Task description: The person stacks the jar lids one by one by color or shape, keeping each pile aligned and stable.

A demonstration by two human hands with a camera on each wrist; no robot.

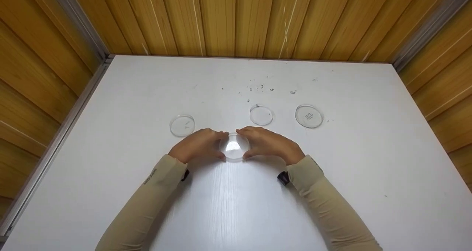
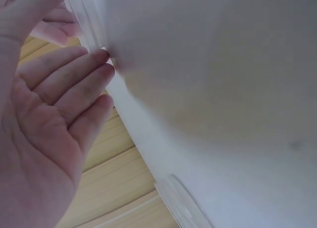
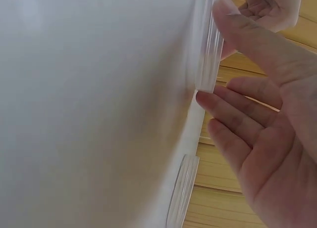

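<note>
A clear round petri dish point(image 1: 233, 151) lies on the white table in front of me, a bright reflection across it. My left hand point(image 1: 201, 144) holds its left side between thumb and fingers. Opposite, my right hand point(image 1: 270, 144) pinches the right side the same way. In the left wrist view the dish edge point(image 2: 89, 20) appears at the top, by the fingertips point(image 2: 101, 56). The right wrist view shows its ridged side wall point(image 3: 210, 45), with the thumb point(image 3: 229, 8) against it and a fingertip point(image 3: 204, 97) at its other end.
Three more clear round dishes lie farther back: one at left point(image 1: 182, 125), one in the middle point(image 1: 261, 115), and one with printed marks at right point(image 1: 309, 116). Small dark specks point(image 1: 262, 87) dot the table point(image 1: 110, 140) behind them. Wooden panels point(image 1: 236, 22) stand beyond its edge.
</note>
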